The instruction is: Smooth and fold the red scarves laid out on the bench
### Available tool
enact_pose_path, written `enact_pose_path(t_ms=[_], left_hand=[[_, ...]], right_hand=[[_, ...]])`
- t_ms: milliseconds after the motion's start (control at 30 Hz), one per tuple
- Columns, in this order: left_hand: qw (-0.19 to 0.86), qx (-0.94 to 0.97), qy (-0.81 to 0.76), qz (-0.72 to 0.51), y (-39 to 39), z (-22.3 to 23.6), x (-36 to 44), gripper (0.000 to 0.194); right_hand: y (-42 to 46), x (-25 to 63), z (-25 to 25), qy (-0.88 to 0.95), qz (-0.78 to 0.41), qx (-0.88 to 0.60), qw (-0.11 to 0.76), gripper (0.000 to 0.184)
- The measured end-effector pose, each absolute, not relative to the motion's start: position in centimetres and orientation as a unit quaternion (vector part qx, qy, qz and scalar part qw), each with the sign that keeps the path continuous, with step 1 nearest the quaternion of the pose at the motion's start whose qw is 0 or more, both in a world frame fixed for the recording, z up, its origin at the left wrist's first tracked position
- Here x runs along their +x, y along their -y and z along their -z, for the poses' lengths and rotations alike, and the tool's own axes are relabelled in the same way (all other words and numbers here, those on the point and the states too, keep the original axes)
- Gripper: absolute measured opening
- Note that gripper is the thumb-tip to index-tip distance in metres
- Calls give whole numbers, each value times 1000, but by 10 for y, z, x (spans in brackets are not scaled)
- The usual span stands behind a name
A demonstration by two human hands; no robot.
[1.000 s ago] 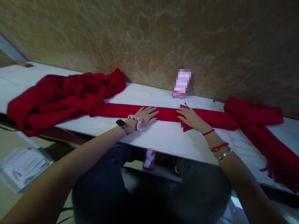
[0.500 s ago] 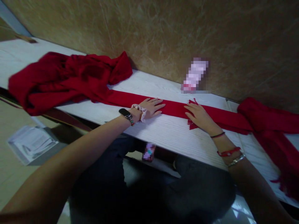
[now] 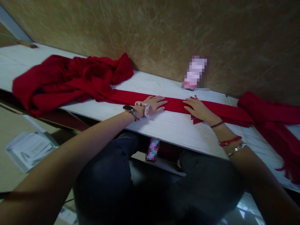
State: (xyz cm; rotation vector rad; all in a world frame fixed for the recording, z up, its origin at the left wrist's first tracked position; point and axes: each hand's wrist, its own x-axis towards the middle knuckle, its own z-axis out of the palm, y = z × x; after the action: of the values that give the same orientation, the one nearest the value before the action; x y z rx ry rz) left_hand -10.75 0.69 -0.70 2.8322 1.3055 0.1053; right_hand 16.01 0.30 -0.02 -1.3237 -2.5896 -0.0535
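A long red scarf [image 3: 174, 105] lies in a flat folded strip across the white wood-grain table [image 3: 168, 131]. My left hand [image 3: 154, 104] rests palm down on the strip, fingers spread, with a scrunchie and a dark watch at the wrist. My right hand [image 3: 198, 109] lies flat on the strip further right, beside a fringed end whose tassels show above and below it. A crumpled heap of red cloth [image 3: 77, 78] sits at the strip's left end. To the right, more red cloth [image 3: 264, 109] lies bunched, with a fringed tail hanging toward the front edge.
A blurred-out phone-like object [image 3: 195, 73] leans against the brown marbled wall [image 3: 152, 37]. Another blurred-out object [image 3: 152, 150] is below the table edge, between my legs. A grey bin with papers [image 3: 30, 150] stands on the floor at left. A small wooden piece [image 3: 27, 43] lies at far left.
The camera view has shifted, so the table and cloth sit higher and somewhat further right in the picture. Both hands stay flat on the scarf in nearly the same places.
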Motion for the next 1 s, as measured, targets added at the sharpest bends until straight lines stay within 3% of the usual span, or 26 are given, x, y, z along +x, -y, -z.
enact_pose_path(t_ms=[433, 600, 767, 1000], left_hand=[[12, 886, -462, -28, -2, 4, -114, 46], [26, 846, -532, -17, 1, 2, -125, 45], [39, 809, -587, -19, 6, 0, -121, 47], [20, 841, -539, -48, 7, 3, -108, 44]], right_hand=[[-11, 123, 14, 852, -18, -521, 52, 55], [0, 114, 15, 846, -13, -525, 95, 54], [8, 114, 13, 860, -30, -505, 66, 51], [10, 108, 9, 870, -55, -485, 70, 54]])
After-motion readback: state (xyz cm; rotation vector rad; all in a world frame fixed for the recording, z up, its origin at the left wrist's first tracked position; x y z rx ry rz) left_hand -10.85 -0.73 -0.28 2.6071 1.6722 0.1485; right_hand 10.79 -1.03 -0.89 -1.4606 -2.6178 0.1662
